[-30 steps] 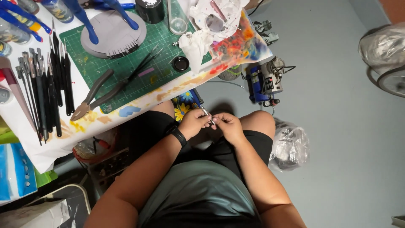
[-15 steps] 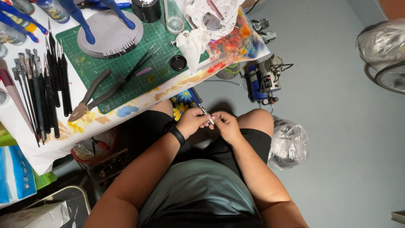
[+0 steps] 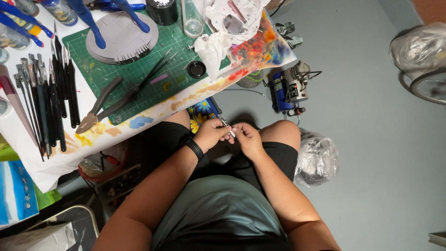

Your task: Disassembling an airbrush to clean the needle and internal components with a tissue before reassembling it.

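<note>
Pinching a small slim silver metal tool [image 3: 228, 128] between them, the left hand [image 3: 211, 134] and right hand [image 3: 247, 138] meet above the lap, just below the paint-smeared white table edge [image 3: 153, 111], near grey-handled pliers [image 3: 100, 106].

A hobby workshop: green cutting mat [image 3: 153, 74], brushes [image 3: 44, 102], pliers [image 3: 100, 104], paint-stained paper [image 3: 260, 49].

light: bright, even | shadows: soft | focus: sharp | edges: slight wide-angle bend
</note>
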